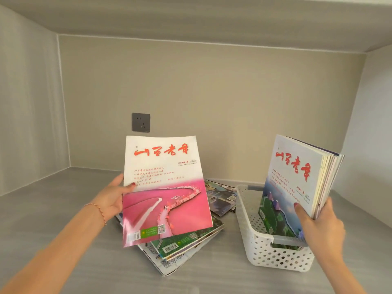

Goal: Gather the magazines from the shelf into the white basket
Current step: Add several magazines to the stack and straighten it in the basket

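My left hand [112,198] grips the left edge of a magazine with a pink lake cover [165,187] and holds it tilted up above a loose pile of magazines [186,245] on the grey shelf. My right hand [318,225] holds a bundle of several magazines [301,177] standing upright inside the white perforated basket [273,253]; its front cover is pale blue with red characters. The bundle's lower end is hidden in the basket. More magazines [222,196] lie flat behind the pile.
The grey shelf board [63,219] is closed in by side walls, a back wall and a board overhead. A dark wall socket [140,122] sits on the back wall. The basket stands at the right, close to the pile.
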